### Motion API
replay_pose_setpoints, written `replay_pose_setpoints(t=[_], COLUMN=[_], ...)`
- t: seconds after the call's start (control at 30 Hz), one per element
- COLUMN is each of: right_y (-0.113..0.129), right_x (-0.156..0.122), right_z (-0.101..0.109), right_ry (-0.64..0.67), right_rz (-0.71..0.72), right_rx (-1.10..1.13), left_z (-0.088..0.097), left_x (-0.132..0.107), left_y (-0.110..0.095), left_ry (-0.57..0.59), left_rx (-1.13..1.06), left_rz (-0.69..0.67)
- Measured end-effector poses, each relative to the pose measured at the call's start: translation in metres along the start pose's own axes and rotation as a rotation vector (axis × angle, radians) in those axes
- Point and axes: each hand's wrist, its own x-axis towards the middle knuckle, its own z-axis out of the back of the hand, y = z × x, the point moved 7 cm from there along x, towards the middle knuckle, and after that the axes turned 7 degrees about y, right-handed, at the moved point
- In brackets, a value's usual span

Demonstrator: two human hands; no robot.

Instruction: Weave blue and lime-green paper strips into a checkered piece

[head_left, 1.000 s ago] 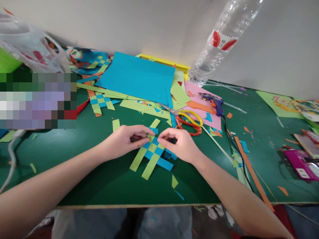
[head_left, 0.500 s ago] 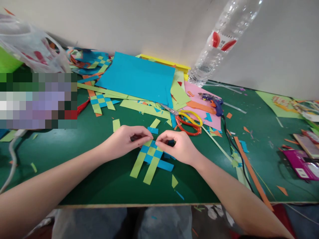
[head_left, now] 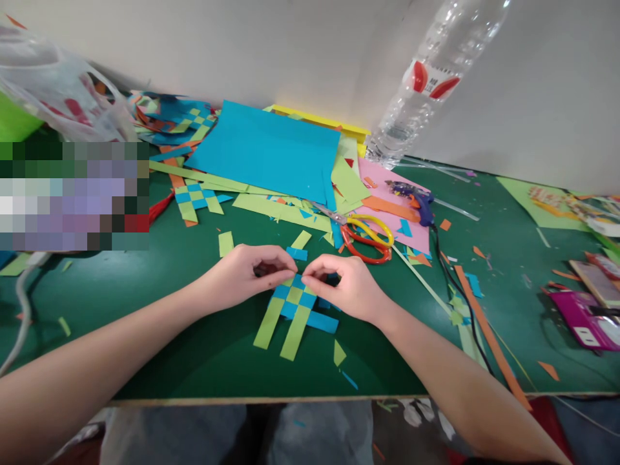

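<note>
A small woven piece of blue and light-green paper strips [head_left: 294, 295] is between my hands, its loose strip ends pointing toward me and to the right. My left hand [head_left: 259, 271] pinches its upper edge between thumb and forefinger. Close beside it, my right hand [head_left: 343, 284] pinches the same edge, with the fingertips of both hands nearly touching. Just beyond the fingers lie a short blue strip [head_left: 297, 254] and a light-green strip [head_left: 304, 239]. The other fingers of both hands are curled and partly hidden.
Scissors [head_left: 368, 239] with yellow and red handles lie past my right hand. Behind are a blue sheet [head_left: 266, 152], a glue gun [head_left: 421, 203] on pink paper, and a plastic bottle [head_left: 426, 84]. Another woven piece [head_left: 196, 194] lies left. Paper scraps are scattered over the green table [head_left: 194, 361].
The woven piece has shifted very slightly to the right at its near ends. Both hands hold almost the same place as before.
</note>
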Motion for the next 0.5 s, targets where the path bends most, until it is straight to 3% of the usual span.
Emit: replay_pose_setpoints(t=[0.5], right_y=[-0.0004], right_x=[0.0004], right_z=[0.0072], right_ry=[-0.047], right_rz=[0.012], right_rx=[0.003], left_z=[0.0001], left_x=[-0.0007], left_y=[0.0086], left_ry=[-0.029], left_rx=[-0.018], left_rz=[-0.032])
